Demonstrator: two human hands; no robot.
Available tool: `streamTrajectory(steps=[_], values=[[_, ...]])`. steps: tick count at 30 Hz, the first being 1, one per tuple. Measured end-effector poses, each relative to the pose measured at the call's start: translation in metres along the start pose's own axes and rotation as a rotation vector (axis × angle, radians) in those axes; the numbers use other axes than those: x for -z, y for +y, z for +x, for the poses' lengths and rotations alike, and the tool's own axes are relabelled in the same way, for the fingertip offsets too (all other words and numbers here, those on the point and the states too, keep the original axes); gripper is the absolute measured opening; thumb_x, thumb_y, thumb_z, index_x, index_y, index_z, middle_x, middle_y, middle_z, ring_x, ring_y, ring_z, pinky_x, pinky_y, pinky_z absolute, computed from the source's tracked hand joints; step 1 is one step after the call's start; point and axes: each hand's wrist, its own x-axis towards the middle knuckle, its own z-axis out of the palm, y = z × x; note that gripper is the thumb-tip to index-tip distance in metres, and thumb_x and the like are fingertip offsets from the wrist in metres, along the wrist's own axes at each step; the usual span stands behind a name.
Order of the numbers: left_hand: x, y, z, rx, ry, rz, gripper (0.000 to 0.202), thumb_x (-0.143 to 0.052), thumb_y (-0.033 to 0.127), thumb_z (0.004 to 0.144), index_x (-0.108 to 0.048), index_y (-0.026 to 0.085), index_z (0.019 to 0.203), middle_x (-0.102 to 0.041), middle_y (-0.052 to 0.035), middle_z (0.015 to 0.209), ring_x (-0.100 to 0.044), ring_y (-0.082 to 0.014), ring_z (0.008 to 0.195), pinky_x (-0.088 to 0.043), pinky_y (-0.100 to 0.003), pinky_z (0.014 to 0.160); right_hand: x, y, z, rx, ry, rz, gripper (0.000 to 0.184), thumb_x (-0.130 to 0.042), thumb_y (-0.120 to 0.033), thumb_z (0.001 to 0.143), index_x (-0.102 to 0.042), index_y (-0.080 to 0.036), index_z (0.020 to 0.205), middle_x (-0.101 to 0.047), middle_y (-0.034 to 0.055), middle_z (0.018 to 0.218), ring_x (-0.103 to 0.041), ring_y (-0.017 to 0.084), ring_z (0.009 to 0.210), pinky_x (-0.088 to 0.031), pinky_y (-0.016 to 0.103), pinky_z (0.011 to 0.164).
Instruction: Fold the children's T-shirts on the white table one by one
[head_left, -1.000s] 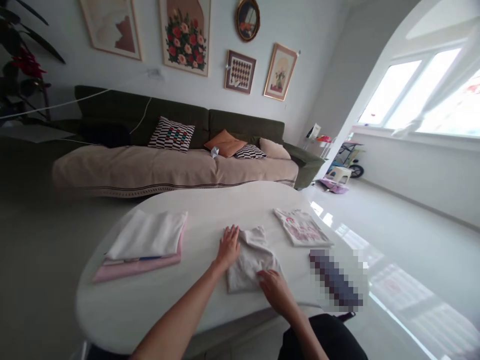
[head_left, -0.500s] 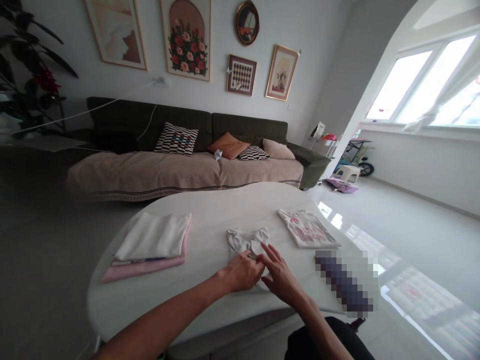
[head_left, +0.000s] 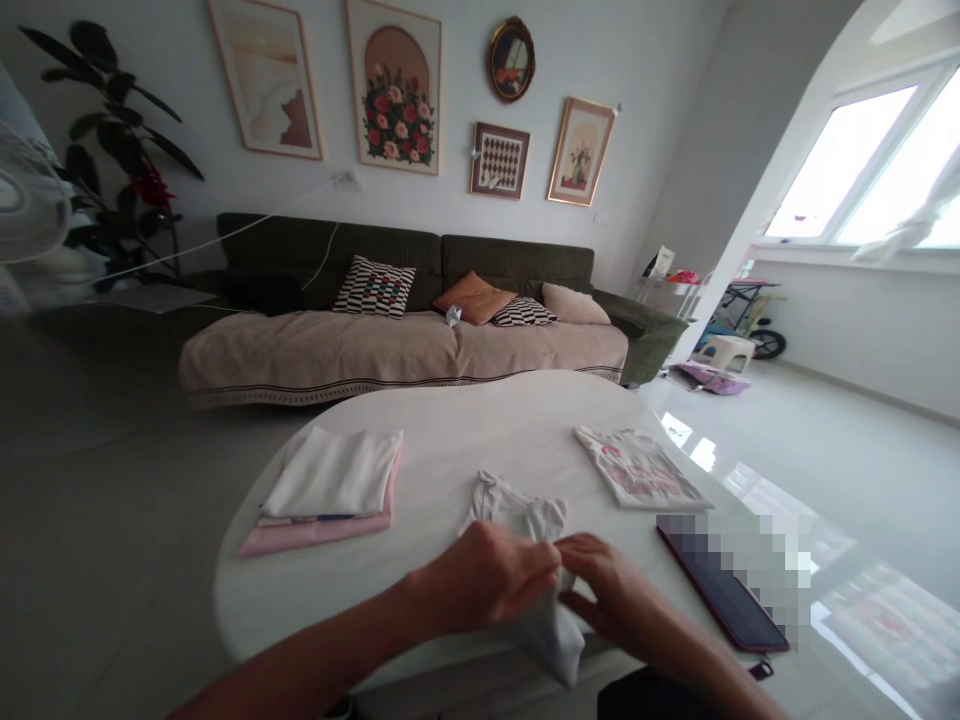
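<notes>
two hands have hold of the shirt (head_left: 516,508): the left hand (head_left: 499,577) is curled tight on cloth, and the right hand (head_left: 600,580) closes thumb and fingers just beside it. a second ago the shirt lay flat near the middle of the desk's (head_left: 322,600) near edge; now its lower part bunches past that edge, so smoothing seems to have given way to lifting.

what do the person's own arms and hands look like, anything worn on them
The left forearm and right forearm are bare, with no sleeves in view. The left hand and right hand are ungloved. No watch shows; blur makes rings hard to judge.
</notes>
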Motion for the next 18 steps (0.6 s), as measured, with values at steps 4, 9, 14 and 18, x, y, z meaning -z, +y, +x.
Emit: streamTrajectory(steps=[4,9,14,18], values=[[0.032,-0.057,0.012,0.277,-0.105,-0.024,0.029,-0.056,0.048,0.075,-0.06,0.021,0.083,-0.059,0.004,0.06,-0.056,-0.013,0.056,-0.033,-0.02,0.051,0.062,0.028,0.011,0.052,0.294,-0.329,0.011,-0.047,-0.017,0.077,-0.055,-0.019,0.083,-0.059,0.0091,0.104,-0.049,0.022,0.103,-0.039,0.038,0.088],[0.113,-0.086,0.041,0.379,0.257,0.15,0.017,-0.051,0.028,0.076,-0.065,0.019,0.076,-0.064,0.0025,0.066,-0.058,-0.0133,0.064,-0.033,-0.02,0.055,0.141,0.018,0.018,-0.142,0.509,-0.427,0.02,-0.05,-0.038,0.078,-0.047,-0.021,0.069,-0.052,-0.0021,0.06,-0.047,0.012,0.057,-0.036,0.024,0.052],[0.184,-0.058,0.032,0.329,0.62,0.399,0.02,-0.052,0.025,0.071,-0.066,0.021,0.085,-0.067,0.0006,0.085,-0.059,-0.0162,0.081,-0.038,-0.023,0.072,0.174,-0.013,0.0,-0.227,0.289,-0.291,0.034,-0.048,-0.055,0.077,-0.051,-0.021,0.078,-0.05,-0.0043,0.057,-0.041,0.009,0.05,-0.032,0.021,0.047],[0.195,-0.062,0.013,0.357,0.423,0.324,0.016,-0.054,0.029,0.071,-0.066,0.021,0.078,-0.067,0.0036,0.073,-0.059,-0.0142,0.069,-0.039,-0.021,0.066,0.195,-0.016,-0.028,-0.248,0.455,-0.511,0.051,-0.039,-0.071,0.071,-0.053,-0.022,0.065,-0.048,-0.0023,0.051,-0.039,0.009,0.045,-0.031,0.024,0.045]])
